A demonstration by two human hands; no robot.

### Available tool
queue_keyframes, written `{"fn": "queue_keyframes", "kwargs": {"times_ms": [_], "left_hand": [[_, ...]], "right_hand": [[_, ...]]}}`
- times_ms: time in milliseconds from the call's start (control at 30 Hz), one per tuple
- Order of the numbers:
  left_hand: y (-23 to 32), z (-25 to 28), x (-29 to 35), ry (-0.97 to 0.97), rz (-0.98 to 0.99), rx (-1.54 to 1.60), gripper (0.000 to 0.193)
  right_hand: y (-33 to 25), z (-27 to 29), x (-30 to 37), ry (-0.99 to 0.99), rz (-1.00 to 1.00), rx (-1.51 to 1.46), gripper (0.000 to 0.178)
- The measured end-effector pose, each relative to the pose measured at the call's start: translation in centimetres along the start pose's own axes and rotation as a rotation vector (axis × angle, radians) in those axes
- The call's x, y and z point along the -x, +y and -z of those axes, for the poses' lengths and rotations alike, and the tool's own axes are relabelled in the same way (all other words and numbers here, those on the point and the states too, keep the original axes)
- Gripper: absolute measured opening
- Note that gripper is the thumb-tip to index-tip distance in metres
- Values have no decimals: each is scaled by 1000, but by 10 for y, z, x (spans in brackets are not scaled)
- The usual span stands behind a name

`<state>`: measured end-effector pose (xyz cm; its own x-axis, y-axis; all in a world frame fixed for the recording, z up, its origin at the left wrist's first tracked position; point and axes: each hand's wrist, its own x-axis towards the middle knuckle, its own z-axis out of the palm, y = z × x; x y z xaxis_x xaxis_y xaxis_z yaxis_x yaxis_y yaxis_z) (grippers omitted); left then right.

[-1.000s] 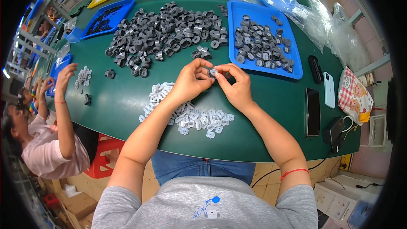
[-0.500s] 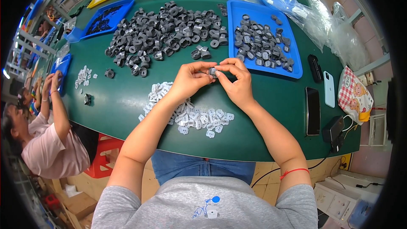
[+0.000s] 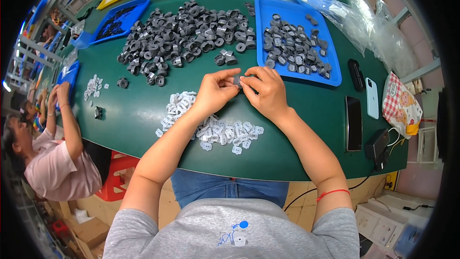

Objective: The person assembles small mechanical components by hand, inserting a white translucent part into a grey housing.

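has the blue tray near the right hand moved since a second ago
No, the blue tray has not shifted any way: judged against the black phone lying on the same table, it sits where it did.

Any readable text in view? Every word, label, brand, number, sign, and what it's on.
Bag: lettering on its pale patch, too small to read reliably.
Shirt: blue squiggle; can't tell whether it's lettering.
Grey part, held: no text discernible.
White parts: surface details too small to tell.
Nothing else reads clearly.
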<state>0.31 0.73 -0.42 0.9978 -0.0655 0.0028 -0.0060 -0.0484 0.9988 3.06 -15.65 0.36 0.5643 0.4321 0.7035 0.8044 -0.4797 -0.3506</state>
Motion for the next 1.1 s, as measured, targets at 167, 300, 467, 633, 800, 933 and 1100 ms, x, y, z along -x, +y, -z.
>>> {"fn": "queue_keyframes", "kwargs": {"times_ms": [167, 300, 467, 633, 800, 933, 1100], "left_hand": [[3, -2, 0, 39, 46, 142, 29], [7, -1, 0, 79, 40, 196, 25], [3, -1, 0, 85, -6, 130, 25], [7, -4, 1, 102, -84, 101, 21], [7, -3, 1, 89, -34, 38, 21], [8, -3, 1, 74, -39, 58, 19], [3, -2, 0, 32, -23, 195, 14]], "right_hand": [[-1, -4, 2, -6, 49, -24, 16], [-6, -6, 2, 10, 115, 47, 25], [-6, -6, 3, 15, 141, 77, 26], [-3, -18, 3, 58, -706, -822, 19], [-1, -20, 7, -14, -785, -847, 14], [-7, -17, 6, -8, -752, -782, 13], [-11, -20, 7, 6, -802, -901, 12]]}}
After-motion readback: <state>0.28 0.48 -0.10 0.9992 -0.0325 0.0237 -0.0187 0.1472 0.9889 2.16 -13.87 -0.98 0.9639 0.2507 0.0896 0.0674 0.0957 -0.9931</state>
